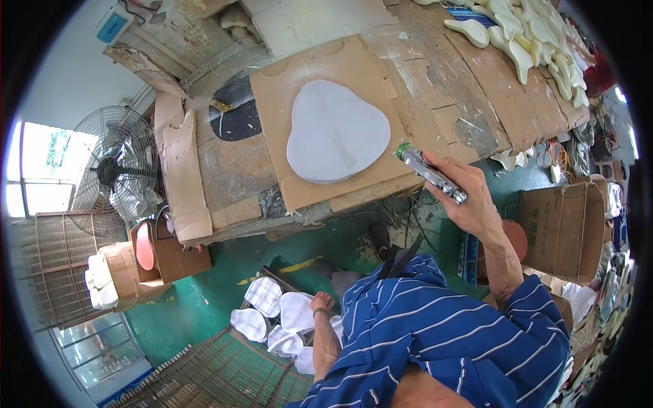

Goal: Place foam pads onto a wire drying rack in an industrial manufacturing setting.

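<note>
My right hand [469, 197] is wrapped round a silver cylindrical tool with a green end [435, 175], held beside the workbench's front edge. The green end points toward a white rounded-triangular pad [339, 132], which lies flat on a square cardboard sheet [272, 109] and is apart from the tool. Down at my left side, my left hand [322, 303] reaches among several similar white pads [296, 313] on a low rack. Its fingers look stretched out, next to one pad; whether they touch it I cannot tell.
Cardboard covers the workbench [235, 170]. Cream saddle-shaped pieces [507, 47] pile up at its far right. A caged fan [109, 166] and a cardboard box [146, 272] stand at left, a larger open box [561, 231] at right. A wire rack [204, 374] is at lower left.
</note>
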A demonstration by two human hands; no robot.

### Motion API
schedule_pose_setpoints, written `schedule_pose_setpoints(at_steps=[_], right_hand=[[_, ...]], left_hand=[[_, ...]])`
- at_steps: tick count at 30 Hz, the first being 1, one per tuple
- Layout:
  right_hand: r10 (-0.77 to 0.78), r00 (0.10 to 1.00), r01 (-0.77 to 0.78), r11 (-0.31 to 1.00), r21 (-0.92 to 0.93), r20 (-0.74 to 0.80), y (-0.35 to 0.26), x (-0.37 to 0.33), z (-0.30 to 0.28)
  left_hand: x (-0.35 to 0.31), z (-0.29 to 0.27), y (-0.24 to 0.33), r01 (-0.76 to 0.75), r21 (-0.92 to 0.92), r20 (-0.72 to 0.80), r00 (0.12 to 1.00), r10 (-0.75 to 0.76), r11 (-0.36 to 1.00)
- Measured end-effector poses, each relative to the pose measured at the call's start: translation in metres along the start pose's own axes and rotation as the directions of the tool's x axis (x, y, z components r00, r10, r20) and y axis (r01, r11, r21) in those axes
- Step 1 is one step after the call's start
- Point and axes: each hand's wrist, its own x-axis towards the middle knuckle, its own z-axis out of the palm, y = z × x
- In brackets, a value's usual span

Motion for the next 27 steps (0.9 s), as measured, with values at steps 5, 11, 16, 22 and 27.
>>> schedule_pose_setpoints(at_steps=[5,11,16,22,27], right_hand=[[0.049,0.996,-0.052,0.997,-0.050,-0.069,0.007,-0.013,-0.009],[0.125,0.991,-0.126,0.991,-0.045,-0.041,0.004,-0.031,-0.021],[0.058,0.998,-0.056,0.997,0.050,-0.034,-0.010,-0.039,-0.027],[0.070,0.997,-0.071,0.997,0.034,0.035,-0.015,-0.055,-0.036],[0.102,0.990,-0.106,0.994,0.036,0.097,-0.017,-0.068,-0.041]], left_hand=[[0.007,0.005,-0.006,-0.058,0.048,0.043,0.998,0.056,0.997],[0.007,0.023,0.018,-0.026,-0.007,0.123,0.992,0.027,1.000],[-0.008,0.046,0.040,-0.161,0.150,0.030,0.987,0.159,0.975],[-0.013,0.054,0.046,-0.218,0.190,0.074,0.976,0.207,0.957],[-0.007,0.055,0.032,-0.134,0.244,0.029,0.991,0.131,0.960]])
